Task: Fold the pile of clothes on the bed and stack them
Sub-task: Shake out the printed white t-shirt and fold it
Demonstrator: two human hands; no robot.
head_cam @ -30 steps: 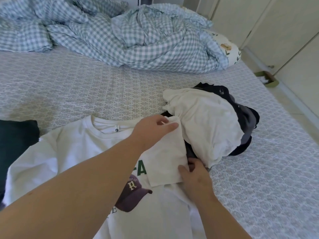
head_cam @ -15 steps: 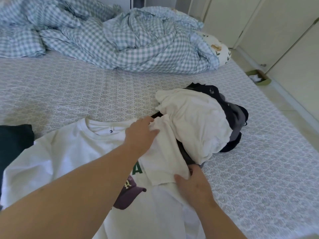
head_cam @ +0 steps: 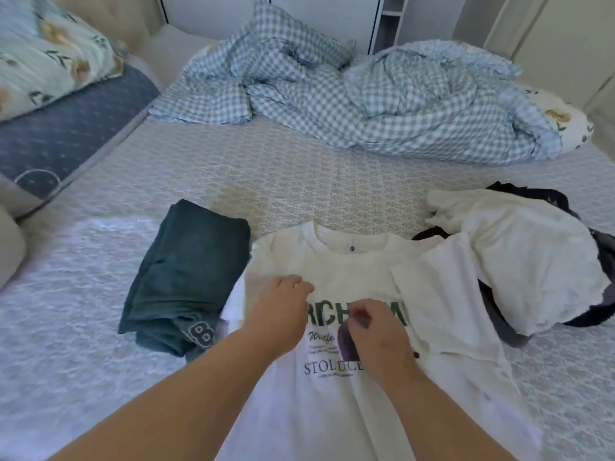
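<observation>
A: Head view, biggest thing first: what fills it?

B: The bed [head_cam: 299, 174], covered in a grey patterned spread that runs from the near edge to the far wall. Behind it stand pale cupboard doors [head_cam: 549, 38] on the right and a white panel in the middle.

A: And lying on the bed?

B: A rumpled blue-and-white checked quilt [head_cam: 382, 104] is heaped across the far side. At far left, a floral pillow [head_cam: 46, 51] rests on a blue-grey cushion [head_cam: 63, 134]. Another floral pillow [head_cam: 565, 124] peeks out from the quilt's right end.

A: Where are the clothes?

B: A white T-shirt [head_cam: 352, 271] with green and black lettering is spread flat at the near middle, neck pointing away, its right sleeve folded over the chest. Just beside it on the right sits the unfolded pile [head_cam: 519, 261], cream cloth on top with dark garments underneath. On its left, touching its shoulder, lie folded dark jeans [head_cam: 189, 277] with a stitched number.

A: The hands?

B: Both are on the shirt's chest. The left hand [head_cam: 283, 304] has its fingers curled into the cloth at the left shoulder, seemingly gripping it. The right hand [head_cam: 376, 327] rests over the printed letters with fingers bent; I cannot tell whether it pinches the fabric.
</observation>
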